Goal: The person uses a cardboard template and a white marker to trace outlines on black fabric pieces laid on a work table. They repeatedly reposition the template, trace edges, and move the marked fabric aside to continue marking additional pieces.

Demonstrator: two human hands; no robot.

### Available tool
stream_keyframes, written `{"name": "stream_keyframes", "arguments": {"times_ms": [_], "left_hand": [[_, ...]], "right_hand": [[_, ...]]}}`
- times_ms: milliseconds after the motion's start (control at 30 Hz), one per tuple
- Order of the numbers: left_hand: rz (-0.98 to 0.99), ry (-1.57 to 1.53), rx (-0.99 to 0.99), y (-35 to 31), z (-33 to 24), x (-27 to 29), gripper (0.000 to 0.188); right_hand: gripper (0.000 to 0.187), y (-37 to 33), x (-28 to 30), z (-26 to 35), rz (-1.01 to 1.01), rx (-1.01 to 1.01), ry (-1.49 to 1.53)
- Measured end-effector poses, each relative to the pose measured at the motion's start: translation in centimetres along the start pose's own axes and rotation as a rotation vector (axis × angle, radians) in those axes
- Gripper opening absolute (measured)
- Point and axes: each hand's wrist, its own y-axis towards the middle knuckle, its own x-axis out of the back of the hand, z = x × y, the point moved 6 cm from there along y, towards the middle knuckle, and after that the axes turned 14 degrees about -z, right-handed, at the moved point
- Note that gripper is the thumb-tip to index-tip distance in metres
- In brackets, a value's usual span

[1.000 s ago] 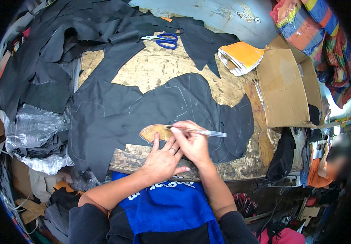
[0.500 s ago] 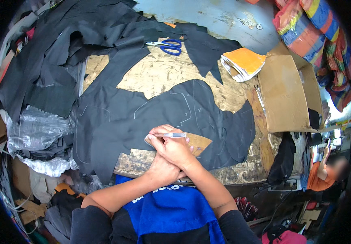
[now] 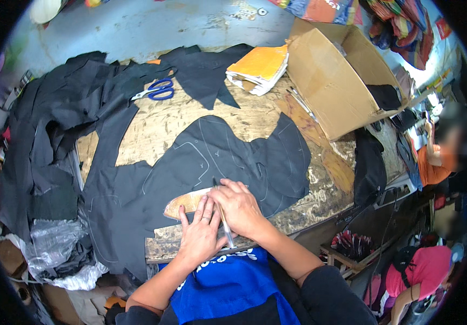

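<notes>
My left hand [image 3: 199,232] lies flat with fingers spread, its fingertips on a tan pattern piece [image 3: 181,206]. The pattern piece rests on a large sheet of black leather-like material [image 3: 130,211] marked with pale outlines. Just to the right, my right hand [image 3: 239,208] is closed around a clear-barrelled pen [image 3: 223,222]. The pen's dark end points up toward the material. Both hands partly cover the pattern piece's right part. Blue-handled scissors [image 3: 161,89] lie farther back on the wooden board.
An open cardboard box [image 3: 325,81] stands at the back right, beside a folded orange and white bundle [image 3: 259,67]. Black scraps [image 3: 60,114] heap up at the left, above plastic wrapping [image 3: 54,246]. Two other people, in orange [image 3: 431,165] and pink [image 3: 420,273], are at the right.
My crossed wrists have come apart. The pattern piece, which showed right of my hands, now shows to their left. The pen has swung nearly upright in the picture, and the whole view has shifted.
</notes>
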Motion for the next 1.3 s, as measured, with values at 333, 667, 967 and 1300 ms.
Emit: {"name": "stream_keyframes", "arguments": {"times_ms": [333,667,967,1300], "left_hand": [[-0.13,-0.124,0.082,-0.3,0.5,0.5,0.106],[-0.208,-0.15,0.083,-0.5,0.5,1.1,0.107],[-0.264,-0.143,0.108,-0.4,0.7,1.5,0.103],[-0.115,-0.039,0.124,0.5,0.3,0.9,0.076]], "right_hand": [[0.032,-1.8,1.2,-2.1,0.056,-0.159,0.085],[0.035,-1.9,2.3,-3.2,0.033,-0.134,0.088],[0.026,-4.8,8.1,-9.1,-0.316,-0.584,0.569],[0.017,-7.1,19.7,-19.2,-0.653,-0.631,-0.249]]}}
